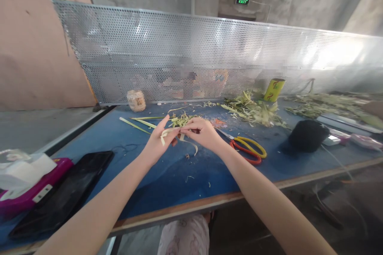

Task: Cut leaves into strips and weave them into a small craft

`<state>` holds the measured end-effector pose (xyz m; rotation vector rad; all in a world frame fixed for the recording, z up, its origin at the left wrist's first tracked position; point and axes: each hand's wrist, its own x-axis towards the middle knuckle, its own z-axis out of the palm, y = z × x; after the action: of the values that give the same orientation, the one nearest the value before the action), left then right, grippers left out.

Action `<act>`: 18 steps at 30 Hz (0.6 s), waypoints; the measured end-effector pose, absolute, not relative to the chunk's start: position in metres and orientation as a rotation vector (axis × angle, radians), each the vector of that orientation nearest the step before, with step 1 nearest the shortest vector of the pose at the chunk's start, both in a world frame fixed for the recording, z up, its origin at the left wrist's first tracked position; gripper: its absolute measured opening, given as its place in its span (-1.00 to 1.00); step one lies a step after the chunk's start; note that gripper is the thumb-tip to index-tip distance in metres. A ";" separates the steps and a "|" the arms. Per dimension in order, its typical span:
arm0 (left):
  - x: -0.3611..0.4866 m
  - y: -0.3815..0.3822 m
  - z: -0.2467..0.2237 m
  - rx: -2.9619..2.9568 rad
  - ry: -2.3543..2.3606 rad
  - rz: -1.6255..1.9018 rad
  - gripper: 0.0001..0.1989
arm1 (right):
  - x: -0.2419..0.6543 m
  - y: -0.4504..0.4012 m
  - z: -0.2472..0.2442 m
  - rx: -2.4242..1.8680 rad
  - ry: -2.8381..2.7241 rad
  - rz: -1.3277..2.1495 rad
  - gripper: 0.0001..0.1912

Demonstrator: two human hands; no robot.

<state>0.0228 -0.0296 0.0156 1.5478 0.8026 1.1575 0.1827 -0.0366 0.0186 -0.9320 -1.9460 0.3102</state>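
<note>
Over the middle of the blue table (179,187), my left hand (158,141) is closed around a pale plant strip (164,135), its thumb pointing up. The fingertips of my right hand (202,132) pinch the same strip close to the left fingers. A thin curled end hangs below, between the hands. Just behind them lies a pile of green-yellow scraps (184,119). Several green stalks (134,125) rest left of the pile. Scissors (247,148) with red and yellow handles lie to the right of my right hand.
A perforated metal screen (179,55) runs behind the table. Husk heaps (254,109), a yellow-green can (274,89) and a black ball of yarn (308,135) are at the right. A twine roll (136,100) stands back left; a black phone or tablet (64,191) and magenta power strip (32,195) lie front left.
</note>
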 end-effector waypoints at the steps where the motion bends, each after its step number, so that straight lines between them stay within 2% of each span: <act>1: 0.022 -0.029 0.015 1.547 0.784 1.158 -0.14 | 0.182 -0.037 0.019 -0.925 -1.942 0.311 -0.86; 6: 0.022 -0.029 0.014 1.621 0.743 1.114 -0.10 | 0.181 -0.036 0.019 -0.972 -1.820 0.429 -0.89; 13: 0.023 -0.032 0.011 1.745 0.798 0.978 0.04 | 0.185 -0.036 0.019 -1.006 -2.028 0.106 -0.88; 18: 0.024 -0.033 0.010 1.686 0.914 0.987 0.11 | 0.188 -0.034 0.019 -0.884 -2.208 0.069 -0.82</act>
<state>0.0240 -0.0326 0.0103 1.6857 0.9141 0.9870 0.1885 -0.0340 0.0186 -0.8838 -2.2079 0.0688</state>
